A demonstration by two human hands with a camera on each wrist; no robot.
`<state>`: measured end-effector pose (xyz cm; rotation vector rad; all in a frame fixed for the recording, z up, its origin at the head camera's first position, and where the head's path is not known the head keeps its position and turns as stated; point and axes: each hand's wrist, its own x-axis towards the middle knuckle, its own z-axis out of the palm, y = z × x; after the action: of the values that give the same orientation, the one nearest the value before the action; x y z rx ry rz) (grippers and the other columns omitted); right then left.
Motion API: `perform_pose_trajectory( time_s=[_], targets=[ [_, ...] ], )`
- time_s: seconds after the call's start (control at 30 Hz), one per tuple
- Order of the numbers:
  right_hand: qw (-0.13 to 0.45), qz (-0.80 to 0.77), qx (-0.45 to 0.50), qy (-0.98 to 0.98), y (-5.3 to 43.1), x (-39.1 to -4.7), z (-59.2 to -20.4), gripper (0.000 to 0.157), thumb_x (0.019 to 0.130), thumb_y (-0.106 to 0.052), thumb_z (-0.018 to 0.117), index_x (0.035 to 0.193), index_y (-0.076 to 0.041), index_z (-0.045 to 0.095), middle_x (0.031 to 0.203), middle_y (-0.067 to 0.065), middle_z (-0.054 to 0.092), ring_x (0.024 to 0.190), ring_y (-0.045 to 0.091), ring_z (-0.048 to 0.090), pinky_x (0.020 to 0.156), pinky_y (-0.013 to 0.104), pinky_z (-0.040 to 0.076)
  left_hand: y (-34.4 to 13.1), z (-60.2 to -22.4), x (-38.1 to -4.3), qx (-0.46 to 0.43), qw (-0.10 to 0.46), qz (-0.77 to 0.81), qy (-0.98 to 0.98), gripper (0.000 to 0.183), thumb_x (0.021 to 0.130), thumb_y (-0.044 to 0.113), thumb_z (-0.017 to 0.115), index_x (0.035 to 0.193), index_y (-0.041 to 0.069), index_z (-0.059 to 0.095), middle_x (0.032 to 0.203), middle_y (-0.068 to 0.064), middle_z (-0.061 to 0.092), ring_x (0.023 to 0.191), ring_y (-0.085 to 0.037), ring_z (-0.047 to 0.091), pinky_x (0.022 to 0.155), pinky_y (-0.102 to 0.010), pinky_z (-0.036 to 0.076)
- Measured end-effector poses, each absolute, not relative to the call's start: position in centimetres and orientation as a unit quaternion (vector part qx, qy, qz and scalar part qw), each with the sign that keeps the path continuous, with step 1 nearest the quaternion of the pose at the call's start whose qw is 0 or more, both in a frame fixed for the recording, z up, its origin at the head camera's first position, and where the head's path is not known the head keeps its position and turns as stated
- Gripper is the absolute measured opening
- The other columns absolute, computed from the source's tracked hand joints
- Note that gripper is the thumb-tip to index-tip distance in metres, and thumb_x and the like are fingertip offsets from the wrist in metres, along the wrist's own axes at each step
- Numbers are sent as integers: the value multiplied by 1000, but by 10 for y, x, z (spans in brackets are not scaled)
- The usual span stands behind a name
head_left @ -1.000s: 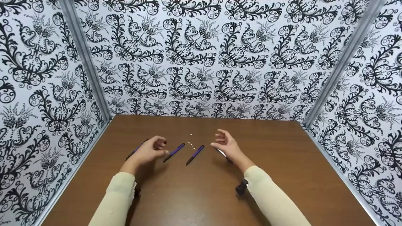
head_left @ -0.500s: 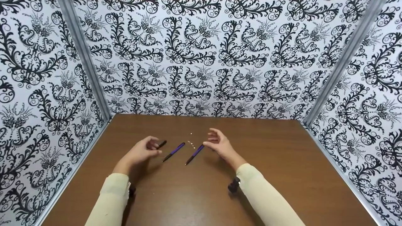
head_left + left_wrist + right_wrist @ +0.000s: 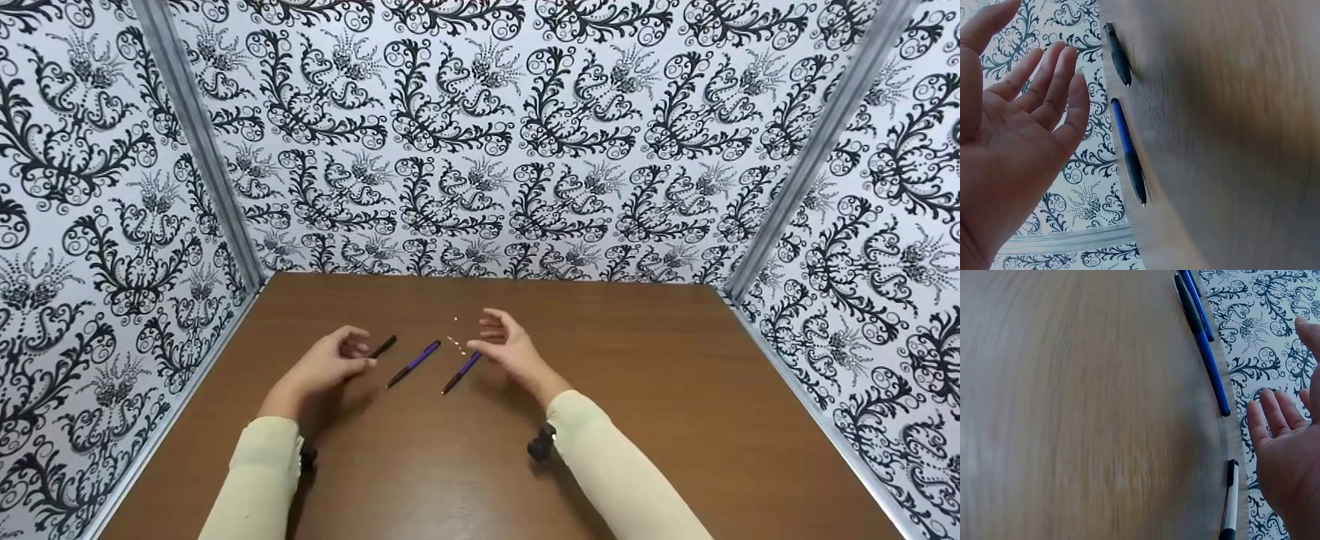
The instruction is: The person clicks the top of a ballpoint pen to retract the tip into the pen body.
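Note:
My left hand hovers over the left of the table, its fingers loosely bent and holding nothing. A black pen sticks out beyond its fingertips. In the left wrist view, a blue pen with a dark grip lies near that hand, apart from it; the hand hides it in the head view. Two blue pens, one at centre-left and one at centre, lie slanted side by side. My right hand hangs above the centre pen's upper end, fingers relaxed. A white pen with black ends shows only in the right wrist view.
Several tiny white bits are scattered on the brown wooden table beyond the pens. Patterned black-and-white walls enclose the table's back and sides, with grey metal posts at the corners.
Both hands have shifted left. The left hand has uncovered the black pen and covered the leftmost blue one; the right hand now partly covers the centre blue pen. The pens appear unmoved.

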<state>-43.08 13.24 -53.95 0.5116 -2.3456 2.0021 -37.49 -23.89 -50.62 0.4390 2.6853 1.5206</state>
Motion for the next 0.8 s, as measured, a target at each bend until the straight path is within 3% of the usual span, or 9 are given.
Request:
perform_pose_trajectory(
  time_s=[0.17, 0.53, 0.8],
  targets=[
    [15, 637, 168, -752, 124, -431, -540, 73, 94, -9, 88, 157, -2, 52, 150, 27, 59, 134, 46, 61, 99, 48, 62, -245, -509, -376, 136, 17, 479, 867, 55, 100, 16, 83, 144, -5, 58, 133, -26, 69, 126, -42, 66, 101, -50, 57],
    [27, 620, 184, -762, 105, -431, -540, 69, 95, -12, 88, 155, -2, 55, 144, 22, 65, 132, 44, 64, 110, 48, 56, -253, -507, -373, 132, 22, 470, 873, 53, 100, 20, 82, 143, -4, 61, 134, -27, 68, 121, -39, 66, 91, -38, 60],
    [18, 634, 193, -749, 90, -430, -542, 68, 94, -10, 88, 154, 0, 56, 143, 23, 65, 131, 48, 63, 112, 50, 53, -260, -506, -369, 118, 23, 470, 875, 51, 103, 23, 79, 145, -1, 61, 135, -24, 67, 122, -36, 65, 97, -41, 56]
  ],
)
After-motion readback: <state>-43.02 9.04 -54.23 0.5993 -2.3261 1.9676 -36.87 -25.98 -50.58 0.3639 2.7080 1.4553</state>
